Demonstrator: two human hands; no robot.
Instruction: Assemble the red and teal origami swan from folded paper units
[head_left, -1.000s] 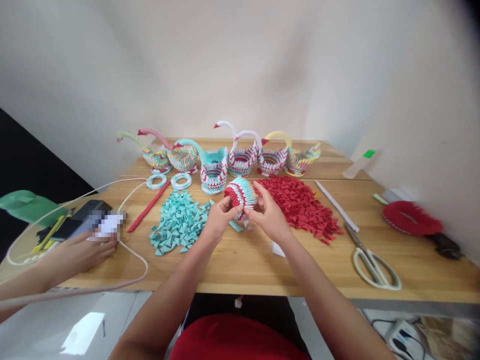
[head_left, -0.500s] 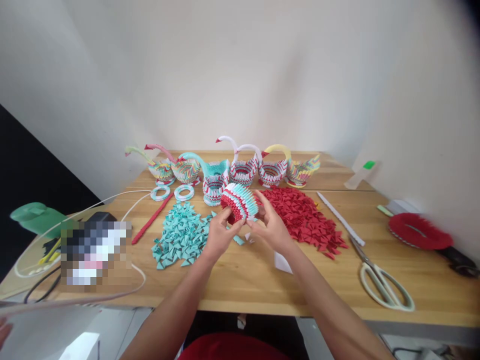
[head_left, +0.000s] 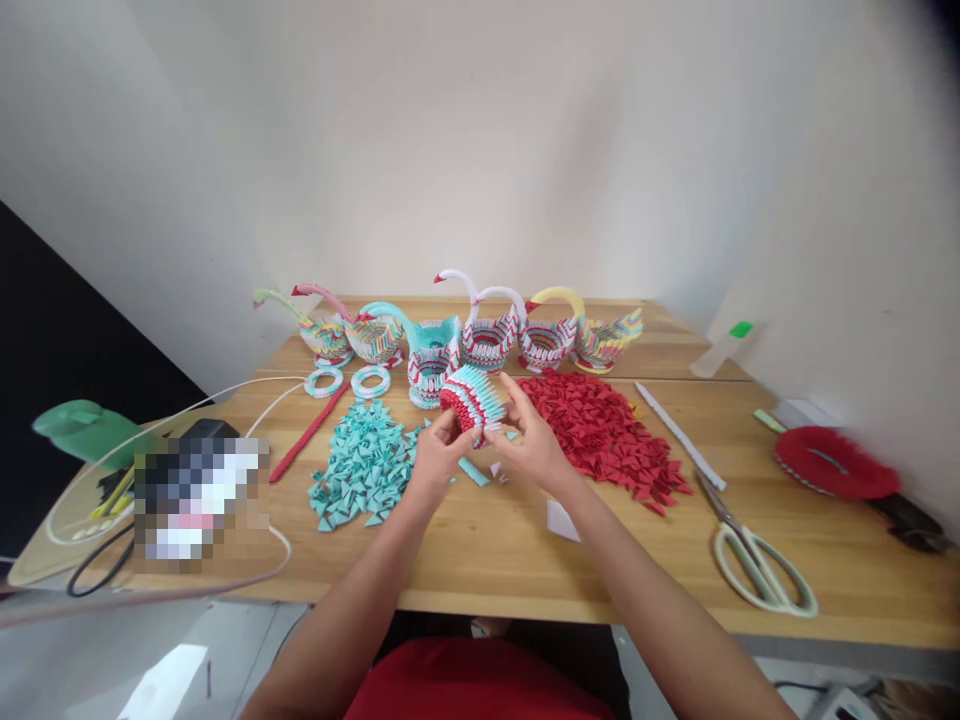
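Between my hands, above the table's middle, is a round body of folded paper pieces (head_left: pixel 474 396), banded red, white and turquoise and tilted on its side. My left hand (head_left: pixel 439 452) grips its lower left edge with thumb and fingers. On its right side, my right hand (head_left: pixel 529 446) holds the rim, fingers curled round it. Left of my hands lies a heap of turquoise folded paper triangles (head_left: pixel 363 464). A bigger heap of red folded paper triangles (head_left: pixel 607 430) spreads to the right. Small paper scraps (head_left: pixel 474 472) lie just below the held piece.
Several paper swans (head_left: pixel 489 338) stand along the back. Two paper rings (head_left: pixel 370 381) and a red paper strip (head_left: pixel 309 432) lie left; a white paper strip (head_left: pixel 679 434), scissors (head_left: pixel 761 565) and a red paper disc (head_left: pixel 836 463) lie right. A white cable (head_left: pixel 172 425) crosses the left side.
The held paper body has turned and tilted slightly in my hands and shifted a little left. Both hands keep hold of it. The camera view has shifted slightly.
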